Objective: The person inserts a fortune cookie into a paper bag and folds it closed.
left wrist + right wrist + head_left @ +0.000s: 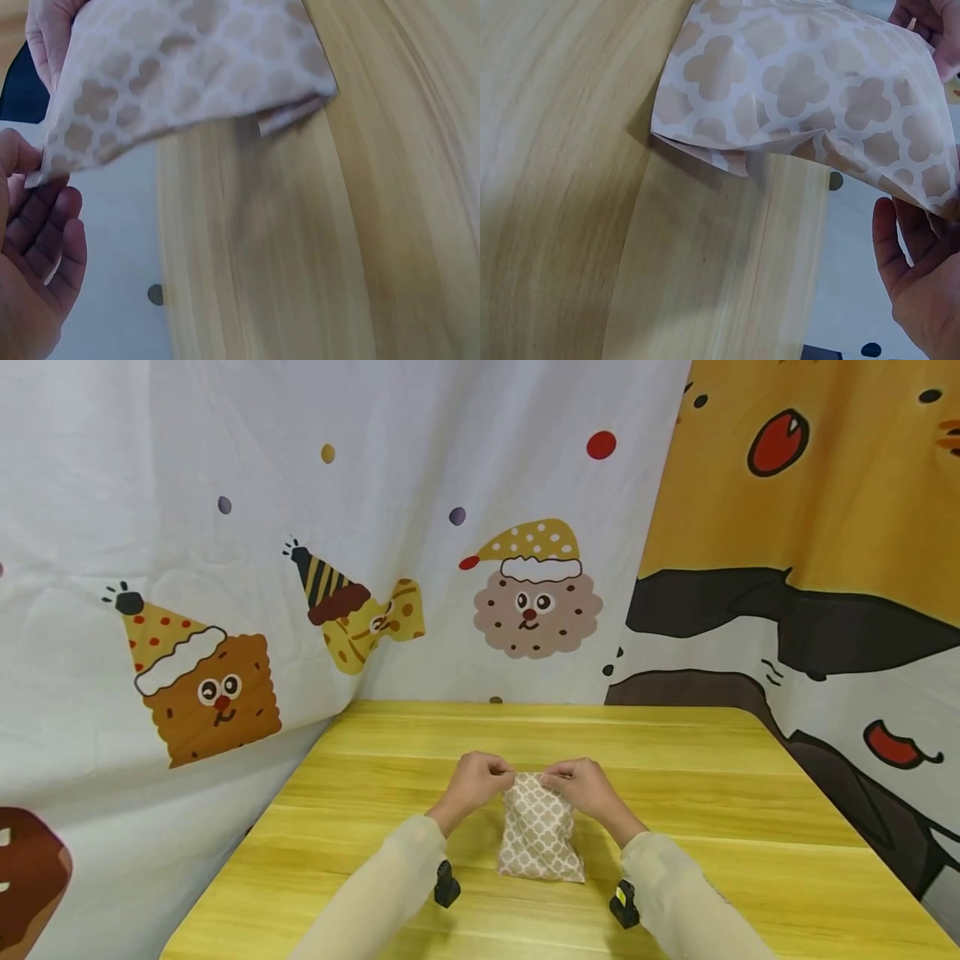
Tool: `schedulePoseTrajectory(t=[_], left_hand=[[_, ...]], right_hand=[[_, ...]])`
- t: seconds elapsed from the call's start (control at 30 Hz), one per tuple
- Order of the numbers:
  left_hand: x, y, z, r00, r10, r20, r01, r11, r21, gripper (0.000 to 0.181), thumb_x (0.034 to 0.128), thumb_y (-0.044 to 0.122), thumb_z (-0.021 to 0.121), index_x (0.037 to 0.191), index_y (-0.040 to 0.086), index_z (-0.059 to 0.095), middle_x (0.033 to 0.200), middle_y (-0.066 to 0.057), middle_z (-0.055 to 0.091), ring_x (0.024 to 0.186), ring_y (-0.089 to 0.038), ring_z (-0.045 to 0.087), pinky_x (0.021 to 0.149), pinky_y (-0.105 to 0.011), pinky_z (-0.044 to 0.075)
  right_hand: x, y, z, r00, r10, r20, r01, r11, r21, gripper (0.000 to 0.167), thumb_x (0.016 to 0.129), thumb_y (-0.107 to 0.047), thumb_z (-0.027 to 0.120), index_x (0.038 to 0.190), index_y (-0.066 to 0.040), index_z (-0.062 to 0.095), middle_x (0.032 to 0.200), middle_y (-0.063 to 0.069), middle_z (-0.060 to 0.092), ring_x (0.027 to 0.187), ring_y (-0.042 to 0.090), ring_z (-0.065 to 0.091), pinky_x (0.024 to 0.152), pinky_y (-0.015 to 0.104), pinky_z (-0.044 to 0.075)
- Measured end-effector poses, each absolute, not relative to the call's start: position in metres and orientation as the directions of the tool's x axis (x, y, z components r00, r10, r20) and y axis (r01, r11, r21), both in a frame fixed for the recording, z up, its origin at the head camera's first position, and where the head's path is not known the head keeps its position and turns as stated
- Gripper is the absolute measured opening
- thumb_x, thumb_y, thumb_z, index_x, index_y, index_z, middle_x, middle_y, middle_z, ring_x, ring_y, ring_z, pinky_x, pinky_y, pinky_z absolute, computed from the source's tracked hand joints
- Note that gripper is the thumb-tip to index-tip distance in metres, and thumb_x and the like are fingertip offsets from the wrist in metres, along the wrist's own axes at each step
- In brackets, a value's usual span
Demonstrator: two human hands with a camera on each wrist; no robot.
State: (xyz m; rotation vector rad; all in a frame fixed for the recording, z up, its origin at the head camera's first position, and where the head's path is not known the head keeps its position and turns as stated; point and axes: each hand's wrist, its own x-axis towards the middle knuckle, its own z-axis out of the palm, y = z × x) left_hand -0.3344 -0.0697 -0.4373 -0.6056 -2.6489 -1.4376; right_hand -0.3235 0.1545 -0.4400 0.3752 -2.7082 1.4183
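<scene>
A beige and white bag (538, 835) with a quatrefoil pattern, paper or thin cloth, stands over the middle of the table. My left hand (477, 781) pinches its top left corner between thumb and fingers. At the top right corner, my right hand (587, 787) pinches the edge in the same way. The left wrist view shows the bag's upper edge (67, 142) drawn out to the left fingertips. A folded flap (720, 159) shows at the bag's bottom end in the right wrist view. What may be inside is hidden.
The bag is above a light wooden table (337, 860). A white curtain (420, 427) with cartoon prints hangs behind and to the left. An orange and black print (825, 527) covers the right side. Small black devices (447, 885) sit under both wrists.
</scene>
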Motion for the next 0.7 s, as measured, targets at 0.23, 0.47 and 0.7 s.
schedulePoseTrajectory(t=[0.23,0.47,0.7], left_hand=[[-0.335,-0.08,-0.442,-0.913,0.293,0.283,0.4,0.516,0.757,0.019,0.0909,0.009,0.063,0.078,0.016,0.076,0.075,0.007,0.068,0.056,-0.01,0.048,0.063,-0.03,0.047],[-0.334,-0.074,-0.44,-0.931,0.289,0.224,0.34,0.462,0.819,0.022,0.0995,0.025,0.059,0.106,0.013,0.076,0.094,0.004,0.07,0.072,-0.013,0.058,0.066,-0.032,0.051],[-0.332,-0.061,-0.443,-0.916,0.347,0.203,0.347,0.426,0.835,0.012,0.0958,0.024,0.069,0.092,0.019,0.079,0.088,0.008,0.071,0.077,-0.011,0.065,0.066,-0.028,0.055]], right_hand=[[-0.325,0.157,-0.444,-0.969,-0.177,0.173,-0.243,0.559,-0.793,0.015,0.094,-0.019,0.07,0.1,-0.009,0.079,0.097,0.003,0.073,0.085,0.015,0.065,0.073,0.035,0.055],[-0.325,0.155,-0.447,-0.974,-0.162,0.159,-0.223,0.539,-0.812,0.015,0.094,-0.021,0.07,0.1,-0.01,0.079,0.095,0.002,0.073,0.083,0.014,0.065,0.071,0.034,0.054],[-0.32,0.142,-0.444,-0.972,-0.162,0.169,-0.23,0.519,-0.823,0.014,0.096,-0.017,0.067,0.098,-0.01,0.078,0.092,0.001,0.072,0.075,0.013,0.065,0.066,0.032,0.055]])
